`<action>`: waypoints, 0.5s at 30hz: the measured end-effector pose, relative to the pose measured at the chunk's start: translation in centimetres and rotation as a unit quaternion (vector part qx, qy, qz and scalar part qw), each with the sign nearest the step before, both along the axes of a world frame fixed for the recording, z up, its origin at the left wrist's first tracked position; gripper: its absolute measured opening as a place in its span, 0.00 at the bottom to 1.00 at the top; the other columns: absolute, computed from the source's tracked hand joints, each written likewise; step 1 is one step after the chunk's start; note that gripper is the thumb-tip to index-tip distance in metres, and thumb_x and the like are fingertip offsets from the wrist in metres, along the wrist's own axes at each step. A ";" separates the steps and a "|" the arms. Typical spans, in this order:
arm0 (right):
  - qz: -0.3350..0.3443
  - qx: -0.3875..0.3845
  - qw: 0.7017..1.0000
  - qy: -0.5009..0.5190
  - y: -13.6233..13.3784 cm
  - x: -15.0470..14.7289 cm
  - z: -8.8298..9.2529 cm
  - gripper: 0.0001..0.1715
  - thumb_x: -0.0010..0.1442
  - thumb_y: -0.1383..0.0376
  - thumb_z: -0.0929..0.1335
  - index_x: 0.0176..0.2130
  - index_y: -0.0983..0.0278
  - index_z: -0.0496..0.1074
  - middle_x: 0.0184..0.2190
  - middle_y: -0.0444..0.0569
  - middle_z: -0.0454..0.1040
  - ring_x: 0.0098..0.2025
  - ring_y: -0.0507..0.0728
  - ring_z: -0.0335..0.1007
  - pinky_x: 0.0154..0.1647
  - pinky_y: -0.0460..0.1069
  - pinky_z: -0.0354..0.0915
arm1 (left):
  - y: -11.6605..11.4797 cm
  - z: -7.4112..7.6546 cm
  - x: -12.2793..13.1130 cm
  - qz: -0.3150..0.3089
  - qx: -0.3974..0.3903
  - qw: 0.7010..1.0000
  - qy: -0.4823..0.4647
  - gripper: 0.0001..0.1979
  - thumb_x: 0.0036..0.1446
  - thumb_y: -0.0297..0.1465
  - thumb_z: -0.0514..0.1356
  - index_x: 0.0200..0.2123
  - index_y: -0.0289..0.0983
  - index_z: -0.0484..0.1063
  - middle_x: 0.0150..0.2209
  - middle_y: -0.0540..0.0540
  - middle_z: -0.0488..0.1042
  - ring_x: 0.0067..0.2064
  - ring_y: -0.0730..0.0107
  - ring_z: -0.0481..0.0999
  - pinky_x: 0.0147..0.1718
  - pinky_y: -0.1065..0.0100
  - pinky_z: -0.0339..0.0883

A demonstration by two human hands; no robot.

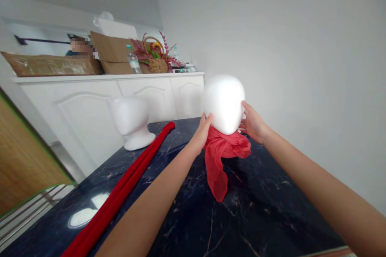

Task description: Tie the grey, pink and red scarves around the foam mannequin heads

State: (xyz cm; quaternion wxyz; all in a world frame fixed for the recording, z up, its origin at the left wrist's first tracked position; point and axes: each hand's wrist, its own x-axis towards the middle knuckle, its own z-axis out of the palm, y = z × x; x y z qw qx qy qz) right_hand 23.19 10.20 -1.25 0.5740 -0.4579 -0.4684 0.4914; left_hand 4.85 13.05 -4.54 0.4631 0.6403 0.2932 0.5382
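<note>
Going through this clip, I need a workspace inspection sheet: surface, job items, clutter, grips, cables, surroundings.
Surface: dark marbled table, glossy, with bright reflections at lower left.
Job items: white mannequin head with a red scarf gathered below it, one end trailing toward the camera; second white head upright at left; long red cloth running to the lower frame edge.
Clutter: cardboard box, plastic bottle and flower basket on the cabinets.
Grips: left hand and right hand at opposite sides of the scarfed head, fingers partly hidden.
Cables: nothing seen.
Surroundings: plain wall at right; person partly visible in the background.
</note>
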 end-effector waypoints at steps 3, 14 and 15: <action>0.067 0.005 0.998 0.000 -1.0 -4.3 0.9 0.41 0.62 0.36 0.57 0.62 0.57 0.62 0.40 0.53 0.75 0.38 0.62 0.70 0.48 0.58 0.63 | -2.4 0.9 -5.7 0.018 -0.037 0.999 -0.006 0.34 0.61 0.56 0.52 0.64 0.45 0.61 0.66 0.43 0.64 0.69 0.53 0.56 0.67 0.51 0.51; 0.142 0.043 0.989 0.024 -0.2 -12.2 -4.6 0.39 0.63 0.39 0.61 0.66 0.51 0.53 0.61 0.48 0.66 0.59 0.63 0.65 0.57 0.57 0.63 | -3.9 -1.5 -13.0 0.046 -0.097 0.993 -0.056 0.31 0.59 0.55 0.55 0.58 0.43 0.68 0.58 0.42 0.73 0.59 0.52 0.71 0.53 0.57 0.68; 0.142 0.029 0.989 0.022 -0.2 -12.4 -5.1 0.38 0.64 0.40 0.60 0.66 0.51 0.53 0.62 0.48 0.66 0.59 0.62 0.65 0.57 0.56 0.63 | -3.6 -2.1 -12.9 0.048 -0.103 0.992 -0.059 0.30 0.59 0.55 0.55 0.58 0.43 0.68 0.58 0.43 0.73 0.59 0.52 0.71 0.53 0.57 0.68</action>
